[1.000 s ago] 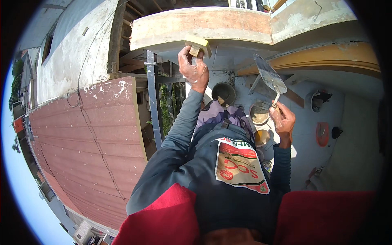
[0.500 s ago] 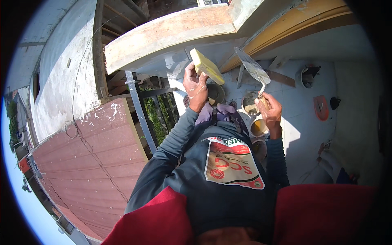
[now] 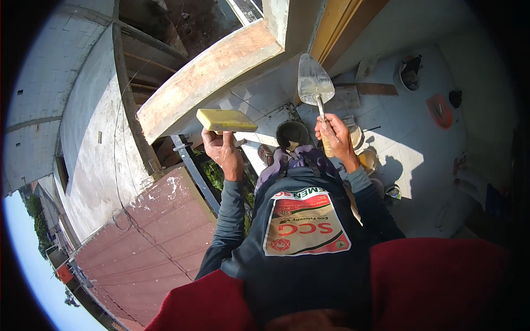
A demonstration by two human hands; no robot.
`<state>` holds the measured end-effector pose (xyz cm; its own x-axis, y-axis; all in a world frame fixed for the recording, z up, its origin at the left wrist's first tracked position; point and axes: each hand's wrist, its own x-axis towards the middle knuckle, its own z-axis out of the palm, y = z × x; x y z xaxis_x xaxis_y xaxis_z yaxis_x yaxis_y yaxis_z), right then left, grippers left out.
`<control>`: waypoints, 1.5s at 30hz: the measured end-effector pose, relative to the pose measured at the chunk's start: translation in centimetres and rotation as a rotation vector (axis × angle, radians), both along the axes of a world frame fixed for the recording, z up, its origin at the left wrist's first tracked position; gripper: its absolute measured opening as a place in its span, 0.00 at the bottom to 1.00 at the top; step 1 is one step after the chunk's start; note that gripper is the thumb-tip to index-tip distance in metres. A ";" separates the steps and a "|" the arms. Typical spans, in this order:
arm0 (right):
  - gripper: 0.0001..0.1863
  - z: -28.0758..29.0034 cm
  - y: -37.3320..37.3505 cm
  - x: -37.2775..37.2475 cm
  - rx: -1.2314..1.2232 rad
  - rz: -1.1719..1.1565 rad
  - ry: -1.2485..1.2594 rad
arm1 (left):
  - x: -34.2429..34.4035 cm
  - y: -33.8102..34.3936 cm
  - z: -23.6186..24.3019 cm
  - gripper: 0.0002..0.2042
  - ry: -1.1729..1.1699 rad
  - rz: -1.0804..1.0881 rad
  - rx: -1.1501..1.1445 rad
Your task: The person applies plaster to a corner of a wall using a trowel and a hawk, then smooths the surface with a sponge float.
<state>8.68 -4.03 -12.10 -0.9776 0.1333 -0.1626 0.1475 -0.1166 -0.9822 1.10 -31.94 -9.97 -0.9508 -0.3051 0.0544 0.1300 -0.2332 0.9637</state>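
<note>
My left hand (image 3: pixel 225 157) is closed around the grip under a yellow plastering float (image 3: pixel 226 119). The float is held nearly level, just on the near side of the ledge. My right hand (image 3: pixel 339 142) wraps round the wooden handle of a pointed trowel (image 3: pixel 314 83). Its grey-smeared metal blade points away from me, to the right of the float and apart from it. Both hands carry pale smears. Beyond them runs a curved ledge (image 3: pixel 212 77) with a rough, tan-coloured top.
A dark bucket (image 3: pixel 292 133) stands on the floor between my hands. Further right are a white pail (image 3: pixel 409 77), an orange tray (image 3: pixel 439 111) and a wooden plank (image 3: pixel 377 89). Left, a dark metal railing (image 3: pixel 194 175) borders a red corrugated roof (image 3: pixel 149 234).
My view has turned. The float has moved left and nearer me, going from steeply tilted to nearly level. The trowel has shifted left, its blade now pointing straight away.
</note>
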 end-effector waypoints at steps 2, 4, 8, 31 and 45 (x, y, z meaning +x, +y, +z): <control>0.16 -1.5 -1.8 -0.6 -0.042 -0.047 -0.006 | 0.3 -1.1 -0.4 0.18 -0.095 -0.050 0.019; 0.16 -3.3 -3.5 -1.2 -0.173 -0.104 0.002 | 0.4 -1.2 0.2 0.18 -0.068 -0.107 0.036; 0.18 -5.9 -8.3 -3.4 -0.239 -0.256 0.069 | 0.5 -2.5 0.8 0.22 0.000 -0.177 -0.032; 0.15 -13.1 -6.4 -10.8 0.235 -0.424 0.374 | 4.9 -8.8 2.9 0.24 -0.155 -0.120 -0.149; 0.21 -11.7 -11.1 -6.2 -0.474 -0.431 0.139 | 3.3 -7.4 2.5 0.22 -0.125 -0.179 -0.093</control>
